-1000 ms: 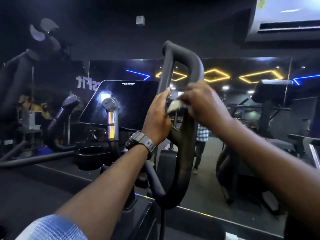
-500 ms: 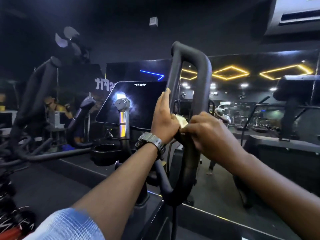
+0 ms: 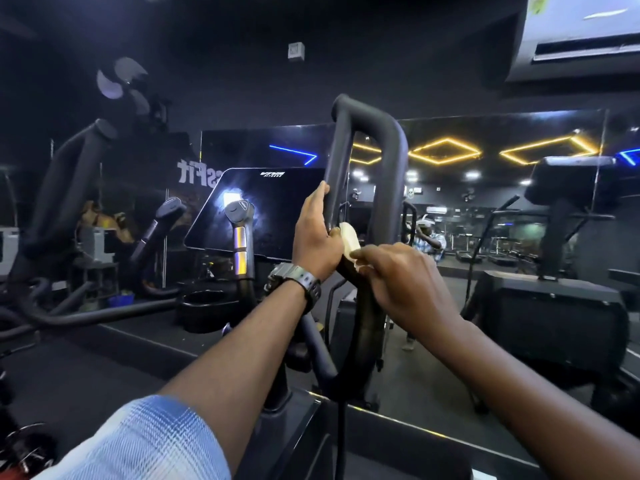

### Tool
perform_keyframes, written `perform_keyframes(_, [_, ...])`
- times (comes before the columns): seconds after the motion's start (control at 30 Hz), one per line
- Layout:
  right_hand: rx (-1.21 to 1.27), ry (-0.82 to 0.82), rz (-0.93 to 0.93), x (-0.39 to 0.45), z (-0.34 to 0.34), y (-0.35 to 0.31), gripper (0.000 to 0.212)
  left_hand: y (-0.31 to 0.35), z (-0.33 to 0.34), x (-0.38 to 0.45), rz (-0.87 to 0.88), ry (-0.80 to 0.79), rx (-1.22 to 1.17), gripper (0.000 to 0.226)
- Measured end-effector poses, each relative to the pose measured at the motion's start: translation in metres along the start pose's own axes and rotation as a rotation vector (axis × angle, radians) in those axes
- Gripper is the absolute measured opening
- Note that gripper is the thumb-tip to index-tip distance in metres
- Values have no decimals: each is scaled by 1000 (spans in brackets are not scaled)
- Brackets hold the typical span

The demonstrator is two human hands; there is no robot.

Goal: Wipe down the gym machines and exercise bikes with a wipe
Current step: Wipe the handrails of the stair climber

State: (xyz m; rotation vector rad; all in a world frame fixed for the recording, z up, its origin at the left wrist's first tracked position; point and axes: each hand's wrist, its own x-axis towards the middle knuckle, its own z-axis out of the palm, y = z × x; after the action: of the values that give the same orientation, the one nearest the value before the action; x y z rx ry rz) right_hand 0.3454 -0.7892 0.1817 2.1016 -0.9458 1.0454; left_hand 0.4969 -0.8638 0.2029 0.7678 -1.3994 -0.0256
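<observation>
A black looped handlebar (image 3: 388, 161) of an exercise machine rises in the middle of the view. My left hand (image 3: 317, 237), with a watch on its wrist, grips the loop's left bar. My right hand (image 3: 398, 282) holds a pale wipe (image 3: 349, 240) and presses it against the bar where the loop's two sides join, just right of the left hand. Most of the wipe is hidden under my right fingers.
The machine's dark console screen (image 3: 263, 209) and a short grip with a metal band (image 3: 239, 233) stand left of the handlebar, above a black cup holder (image 3: 204, 303). A mirror wall (image 3: 485, 202) lies behind. Another machine (image 3: 561, 306) stands at right; padded arms (image 3: 69, 174) at left.
My right hand has slid the wipe down the bar from level with the left hand to below it. My left hand has kept its grip on the left bar.
</observation>
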Motion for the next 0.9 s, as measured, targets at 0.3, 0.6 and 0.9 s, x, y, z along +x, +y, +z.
perform_keyframes(0.3, [-162,-230,-43,28,-4,-12,25,-12,-4,10,-286,-39,-355,59])
perform_keyframes(0.6, [-24,38,36,115,26,-17,17,-37,-19,35,-403,-141,-703,31])
perform_keyframes(0.9, [9,-80,93,88,25,-21,11,-41,-22,51,-388,-165,-788,26])
